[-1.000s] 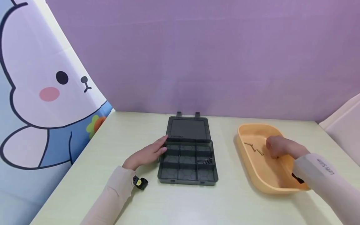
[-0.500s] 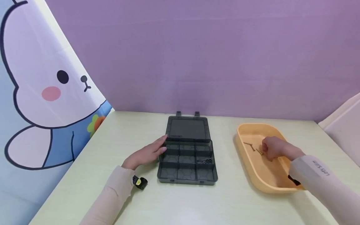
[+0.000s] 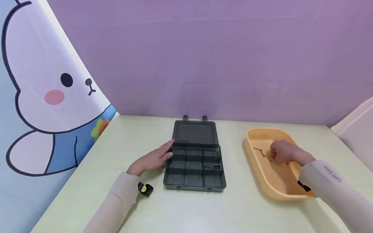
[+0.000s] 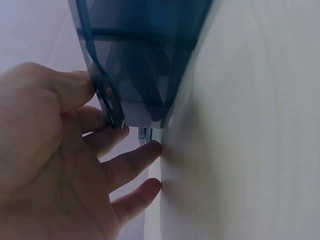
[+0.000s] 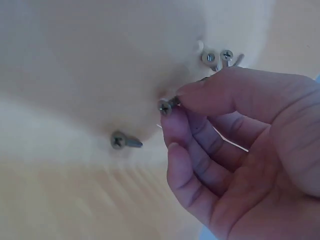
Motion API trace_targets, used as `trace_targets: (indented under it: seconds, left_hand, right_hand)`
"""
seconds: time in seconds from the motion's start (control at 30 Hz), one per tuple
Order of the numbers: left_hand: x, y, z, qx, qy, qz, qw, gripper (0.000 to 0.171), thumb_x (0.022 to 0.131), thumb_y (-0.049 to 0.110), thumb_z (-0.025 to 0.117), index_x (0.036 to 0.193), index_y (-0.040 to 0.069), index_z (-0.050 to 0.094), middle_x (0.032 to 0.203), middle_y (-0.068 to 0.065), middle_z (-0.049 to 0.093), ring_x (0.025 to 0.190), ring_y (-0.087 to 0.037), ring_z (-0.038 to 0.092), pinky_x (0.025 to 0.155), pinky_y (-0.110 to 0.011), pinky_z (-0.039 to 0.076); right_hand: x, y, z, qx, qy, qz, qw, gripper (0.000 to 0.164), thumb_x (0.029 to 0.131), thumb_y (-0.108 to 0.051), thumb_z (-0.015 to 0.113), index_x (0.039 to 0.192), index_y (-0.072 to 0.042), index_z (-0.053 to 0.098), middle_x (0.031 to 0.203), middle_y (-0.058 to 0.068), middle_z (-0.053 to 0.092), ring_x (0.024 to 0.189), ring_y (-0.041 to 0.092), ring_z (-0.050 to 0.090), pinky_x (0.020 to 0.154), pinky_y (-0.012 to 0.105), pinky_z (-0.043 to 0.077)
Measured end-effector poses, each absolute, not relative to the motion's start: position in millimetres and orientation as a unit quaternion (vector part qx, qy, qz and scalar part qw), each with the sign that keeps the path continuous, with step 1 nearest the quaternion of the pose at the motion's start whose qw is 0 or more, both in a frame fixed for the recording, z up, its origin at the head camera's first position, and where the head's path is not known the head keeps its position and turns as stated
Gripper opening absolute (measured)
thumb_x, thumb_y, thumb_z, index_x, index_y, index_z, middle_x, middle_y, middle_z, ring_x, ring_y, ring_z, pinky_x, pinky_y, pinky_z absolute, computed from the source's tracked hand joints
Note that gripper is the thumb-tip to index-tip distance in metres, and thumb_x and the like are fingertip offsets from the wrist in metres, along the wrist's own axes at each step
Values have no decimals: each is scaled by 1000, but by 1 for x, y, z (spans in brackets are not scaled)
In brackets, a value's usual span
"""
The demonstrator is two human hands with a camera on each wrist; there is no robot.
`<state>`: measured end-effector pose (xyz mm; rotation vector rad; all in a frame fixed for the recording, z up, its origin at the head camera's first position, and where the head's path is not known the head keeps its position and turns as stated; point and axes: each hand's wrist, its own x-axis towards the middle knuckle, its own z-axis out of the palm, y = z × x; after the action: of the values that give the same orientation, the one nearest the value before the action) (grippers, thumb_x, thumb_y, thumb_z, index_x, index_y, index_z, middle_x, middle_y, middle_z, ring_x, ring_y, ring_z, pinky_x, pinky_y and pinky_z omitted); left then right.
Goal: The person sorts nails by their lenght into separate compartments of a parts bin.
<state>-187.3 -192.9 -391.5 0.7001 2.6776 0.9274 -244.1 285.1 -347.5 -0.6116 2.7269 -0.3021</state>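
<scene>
My right hand [image 3: 282, 151] is down in the orange tray [image 3: 279, 181], at its upper middle. In the right wrist view, thumb and forefinger pinch a cross-head screw [image 5: 165, 106], its head poking out past the fingertips. Another screw [image 5: 125, 140] lies on the tray floor, apart from the fingers, and a few more screws [image 5: 215, 59] show beyond the thumb. My left hand [image 3: 152, 159] rests along the left side of the dark divided box [image 3: 194, 187], thumb at its rim. The left wrist view shows the fingers [image 4: 132, 167] loosely extended by the box's side.
The box's lid [image 3: 195, 133] lies folded back towards the purple backdrop [image 3: 189, 64]. Several thin metal pieces [image 3: 214, 166] sit in the right compartment of the middle row. Box and tray stand apart on the pale table [image 3: 192, 213]. A cartoon-printed cloth [image 3: 55, 129] hangs at the left.
My right hand has shifted a little left and away from me inside the tray, closer to the loose screws. My left hand stays at the box.
</scene>
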Motion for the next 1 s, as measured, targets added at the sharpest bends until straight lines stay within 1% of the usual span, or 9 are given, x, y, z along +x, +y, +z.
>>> trace_targets:
  seconds: [0.07,0.17,0.23,0.5,0.63,0.83,1.0]
  left_hand:
    - [-187,-193,-391,233,913,316,114,60,105,27,32,152,0,7,159,-19,8,147,-36,9,118,-53,16]
    - [-187,-193,-390,226,914,315,117,59,105,24,33,153,1,6,160,-18,7,147,-35,8,118,-51,15]
    - [-187,-193,-391,224,916,311,117,59,105,24,33,153,1,5,160,-18,7,147,-34,8,118,-51,15]
    - [-187,-194,-391,234,912,318,115,60,106,24,33,152,0,5,159,-19,7,147,-35,8,118,-52,15]
    - [-187,-194,-390,233,911,320,119,61,105,26,33,153,0,5,159,-19,7,147,-36,7,118,-52,15]
    - [-188,-193,-391,232,912,317,117,60,105,25,33,153,0,5,159,-19,7,147,-36,8,118,-52,15]
    - [-188,-192,-393,229,913,317,118,60,105,25,33,153,1,5,159,-19,7,147,-36,8,118,-52,14]
  right_hand:
    - [-246,285,-345,-225,956,-103,159,14,72,8,57,73,-6,59,71,3,57,57,12,49,51,24,41]
    - [-248,286,-339,-258,951,-95,140,14,69,9,59,72,-5,59,69,0,56,59,11,46,53,25,40]
    - [-249,284,-333,-266,949,-96,138,15,68,9,60,73,-5,59,70,-1,56,60,11,45,54,25,39]
    - [-248,265,-307,-287,940,-117,146,14,75,6,60,84,-4,60,75,-1,55,65,12,44,60,26,39]
    - [-245,252,-298,-302,934,-136,133,14,75,6,59,84,-5,59,73,-2,53,65,11,43,59,25,38]
    - [-246,231,-294,-348,916,-170,106,18,74,9,57,80,-8,60,69,-4,51,62,7,42,57,22,37]
    - [-243,208,-294,-374,902,-191,105,21,75,10,58,80,-10,61,71,-5,53,65,7,45,59,22,41]
